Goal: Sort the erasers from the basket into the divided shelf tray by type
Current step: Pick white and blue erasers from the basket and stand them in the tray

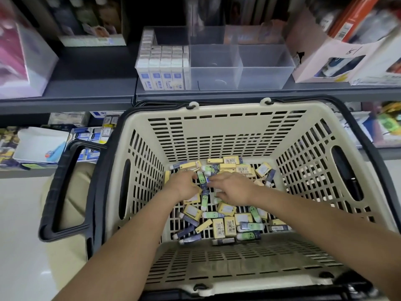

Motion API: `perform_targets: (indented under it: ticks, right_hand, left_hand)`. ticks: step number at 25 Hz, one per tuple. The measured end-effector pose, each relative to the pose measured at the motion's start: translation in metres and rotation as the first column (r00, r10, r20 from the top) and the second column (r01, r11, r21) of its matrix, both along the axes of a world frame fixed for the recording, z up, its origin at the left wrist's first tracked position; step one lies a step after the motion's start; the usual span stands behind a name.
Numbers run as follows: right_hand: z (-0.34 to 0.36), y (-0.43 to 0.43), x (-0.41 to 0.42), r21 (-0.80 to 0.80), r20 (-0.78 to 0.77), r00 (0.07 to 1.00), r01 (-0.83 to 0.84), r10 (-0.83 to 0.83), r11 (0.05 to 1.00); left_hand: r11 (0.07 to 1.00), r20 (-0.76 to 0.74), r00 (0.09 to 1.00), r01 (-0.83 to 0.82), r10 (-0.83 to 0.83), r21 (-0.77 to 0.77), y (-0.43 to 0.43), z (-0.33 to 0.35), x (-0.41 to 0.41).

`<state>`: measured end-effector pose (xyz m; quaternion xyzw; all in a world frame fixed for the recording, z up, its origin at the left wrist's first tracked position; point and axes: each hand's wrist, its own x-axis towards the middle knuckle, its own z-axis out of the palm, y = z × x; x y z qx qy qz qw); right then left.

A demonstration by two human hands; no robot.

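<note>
Now both hands are reaching down into the cream basket (206,127); the left hand (184,185) and the right hand (233,189) are resting on the pile of erasers (225,227), fingers bent; whether either is holding one is too hard to tell; a green eraser (201,178) is poking out between their fingertips; far past the hands, the clear tray (260,68) is sitting on a shelf (93,88), white boxes (161,68) filling its part on the left hand's side.

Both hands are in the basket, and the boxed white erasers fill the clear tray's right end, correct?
No. The head view shows the boxed white erasers filling the left end of the clear tray; the left hand and right hand are in the basket.
</note>
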<state>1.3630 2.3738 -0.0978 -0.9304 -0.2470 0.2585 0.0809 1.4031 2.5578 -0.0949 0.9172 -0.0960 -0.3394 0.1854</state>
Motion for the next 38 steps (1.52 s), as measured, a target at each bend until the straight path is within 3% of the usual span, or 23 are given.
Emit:
perform_targets:
  ticks: [2, 5, 10, 12, 15, 17, 19, 21, 23, 24, 25, 27, 28, 30, 32, 34, 38]
  right_hand:
    - [-0.009, 0.013, 0.007, -0.135, 0.051, 0.996, -0.061, 0.068, 0.989]
    - [-0.015, 0.019, 0.011, -0.181, 0.153, 0.987, -0.012, 0.040, 0.983]
    - [-0.022, 0.026, 0.016, -0.221, 0.231, 0.968, 0.154, -0.102, 0.963]
    - [-0.019, 0.026, 0.025, -0.222, 0.253, 0.953, 0.223, -0.165, 0.949]
    - [-0.012, 0.024, 0.033, -0.228, 0.260, 0.957, 0.190, -0.129, 0.955]
    - [-0.004, 0.018, 0.033, -0.134, 0.233, 0.953, 0.229, -0.194, 0.964]
    - [0.008, 0.009, 0.033, 0.086, 0.133, 0.911, 0.382, -0.391, 0.920]
    - [0.019, 0.001, 0.032, 0.338, -0.137, 0.851, 0.521, -0.507, 0.784]
    - [0.027, -0.003, 0.023, 0.419, -0.322, 0.809, 0.588, -0.492, 0.692]
    - [0.028, -0.006, 0.015, 0.385, -0.324, 0.823, 0.565, -0.467, 0.730]
    - [0.025, -0.010, 0.005, 0.298, -0.269, 0.871, 0.481, -0.411, 0.824]
    - [0.014, -0.018, -0.020, 0.045, -0.145, 0.975, 0.175, -0.167, 0.984]
    - [0.007, -0.019, -0.032, -0.033, -0.123, 0.991, 0.042, -0.046, 0.999]
    - [-0.003, -0.016, -0.043, -0.060, -0.060, 0.996, -0.073, 0.070, 0.995]
    - [-0.005, -0.017, -0.037, -0.025, 0.008, 0.999, -0.033, 0.034, 0.999]
    - [-0.001, -0.032, -0.026, -0.030, 0.001, 0.994, 0.107, -0.107, 0.994]
    - [0.006, -0.075, -0.016, -0.191, 0.067, 0.944, 0.329, -0.322, 0.925]
  left_hand:
    - [0.987, 0.012, 0.992, -0.124, 0.126, -0.101, 0.001, -0.003, 0.002]
    - [0.918, -0.022, 0.934, -0.355, 0.357, -0.176, 0.002, -0.002, 0.005]
    - [0.865, -0.094, 0.895, -0.446, 0.436, -0.232, 0.002, -0.005, 0.007]
    - [0.806, -0.131, 0.848, -0.529, 0.513, -0.265, 0.003, -0.003, 0.008]
    - [0.672, -0.218, 0.744, -0.665, 0.631, -0.325, 0.005, -0.001, 0.012]
    - [0.698, -0.223, 0.781, -0.623, 0.584, -0.354, 0.003, 0.001, 0.010]
    - [0.858, -0.135, 0.933, -0.360, 0.334, -0.365, -0.003, 0.002, 0.005]
    - [0.923, -0.080, 0.993, -0.109, 0.086, -0.368, -0.013, 0.005, -0.003]
    - [0.923, -0.055, 0.997, -0.069, 0.052, -0.378, -0.018, 0.005, -0.004]
    - [0.921, -0.053, 0.995, -0.104, 0.090, -0.375, -0.017, 0.005, -0.003]
    - [0.917, -0.070, 0.988, -0.157, 0.141, -0.367, -0.015, 0.004, -0.001]
    - [0.899, -0.144, 0.962, -0.269, 0.233, -0.346, -0.011, 0.004, 0.002]
    - [0.889, -0.185, 0.950, -0.303, 0.253, -0.343, -0.010, 0.005, 0.002]
    - [0.887, -0.261, 0.933, -0.328, 0.249, -0.325, -0.012, 0.011, 0.001]
    - [0.879, -0.319, 0.917, -0.344, 0.239, -0.331, -0.014, 0.021, 0.004]
    - [0.850, -0.322, 0.908, -0.381, 0.268, -0.365, -0.014, 0.030, 0.009]
    - [0.777, -0.355, 0.865, -0.484, 0.355, -0.403, -0.016, 0.040, 0.012]
